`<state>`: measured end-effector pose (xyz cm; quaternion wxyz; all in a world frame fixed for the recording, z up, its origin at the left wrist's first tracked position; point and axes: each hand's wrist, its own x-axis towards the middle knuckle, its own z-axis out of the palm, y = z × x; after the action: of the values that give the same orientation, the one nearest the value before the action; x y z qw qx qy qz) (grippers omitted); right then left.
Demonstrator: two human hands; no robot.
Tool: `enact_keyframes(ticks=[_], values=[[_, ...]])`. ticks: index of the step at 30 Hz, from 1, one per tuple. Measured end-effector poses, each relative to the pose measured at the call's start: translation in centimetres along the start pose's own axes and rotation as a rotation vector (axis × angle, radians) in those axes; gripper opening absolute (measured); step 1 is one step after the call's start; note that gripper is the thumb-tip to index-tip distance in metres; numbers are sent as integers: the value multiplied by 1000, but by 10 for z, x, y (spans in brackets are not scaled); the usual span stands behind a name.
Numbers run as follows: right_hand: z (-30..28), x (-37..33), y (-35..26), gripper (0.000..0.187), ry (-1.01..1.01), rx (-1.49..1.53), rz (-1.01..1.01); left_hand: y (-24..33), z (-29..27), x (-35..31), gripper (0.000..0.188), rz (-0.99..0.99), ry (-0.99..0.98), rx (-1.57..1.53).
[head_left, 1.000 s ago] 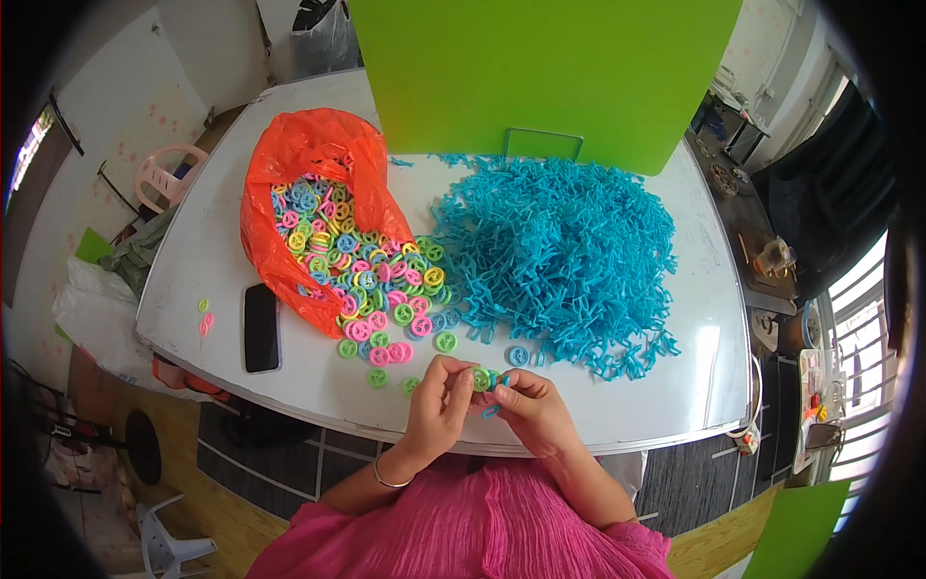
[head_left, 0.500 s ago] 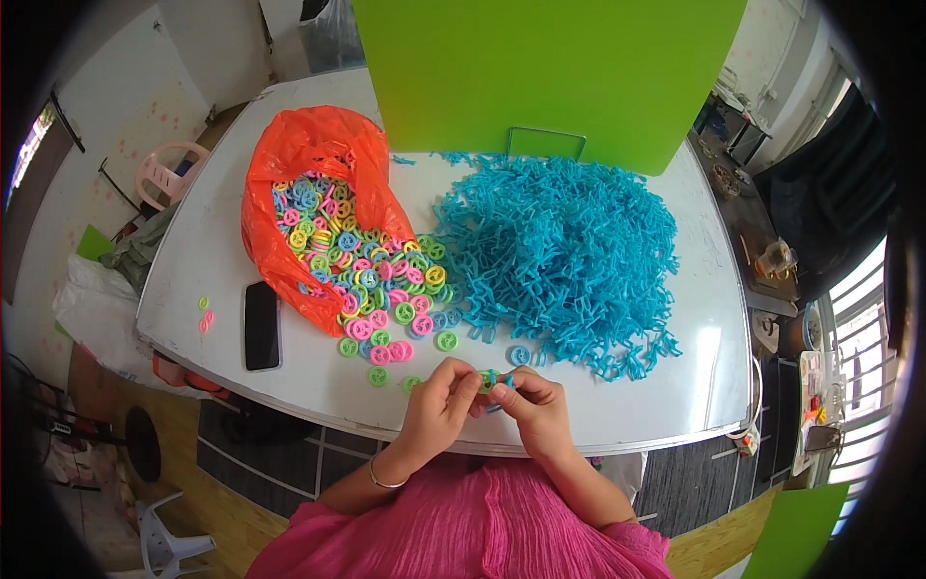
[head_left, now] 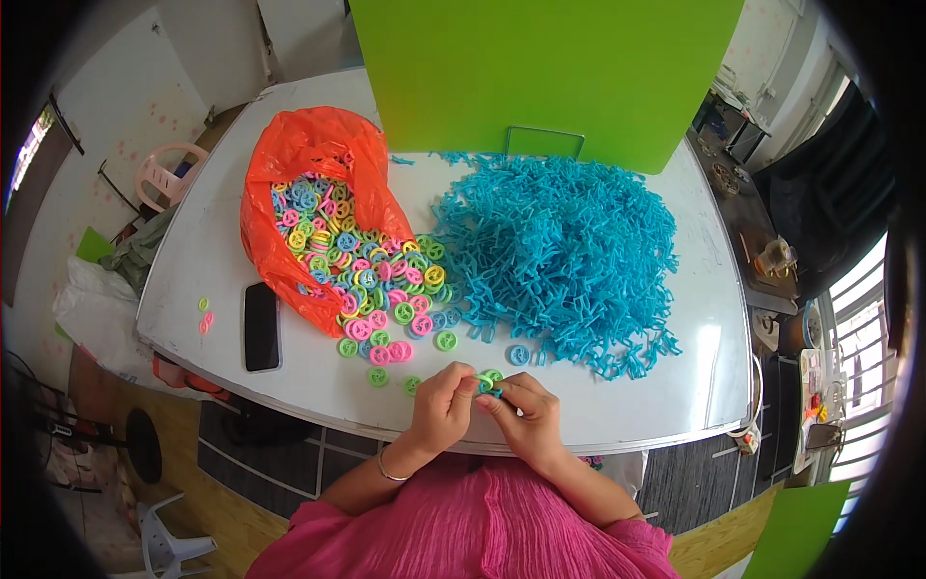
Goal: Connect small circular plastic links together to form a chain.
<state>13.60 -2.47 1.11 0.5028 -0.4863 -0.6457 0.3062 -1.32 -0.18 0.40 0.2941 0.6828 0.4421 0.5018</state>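
In front of my body, at the table's near edge, my left hand [head_left: 444, 407] and my right hand [head_left: 527, 417] meet with fingertips pinched. Between them is a small light-green plastic wheel [head_left: 492, 375], gripped at the left fingertips. A blue plastic clip-like piece [head_left: 494, 392] sits against the wheel at my right fingertips; my fingers partly hide how the two join. Beyond my hands, a big heap of similar blue pieces [head_left: 559, 251] covers the right side. Pink, green, yellow and blue wheels [head_left: 371, 275] spill from an orange-red plastic bag [head_left: 265, 217] on the left.
A black phone [head_left: 261, 326] lies left of the bag on the white table [head_left: 193, 280]. Farther left are a few small pink and green rings [head_left: 205, 320]. A tall green panel [head_left: 550, 77] stands behind the blue heap. A loose blue wheel [head_left: 519, 355] lies just beyond my hands.
Both hands have turned a little and my right fingers have curled in more. The green wheel now shows above the fingertips, with the blue piece just below it.
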Motion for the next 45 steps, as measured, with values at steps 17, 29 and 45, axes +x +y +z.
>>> enact_keyframes(ticks=[17,29,45], values=[[-15,14,-9,21,-227,-1,148,-6,-1,-4,13,-28,9,-79],[-50,27,-9,40,-128,-404,-354,-2,-9,8,24,-724,59,-722],[-76,12,14,16,-178,587,365,-8,7,12,27,170,-182,449]])
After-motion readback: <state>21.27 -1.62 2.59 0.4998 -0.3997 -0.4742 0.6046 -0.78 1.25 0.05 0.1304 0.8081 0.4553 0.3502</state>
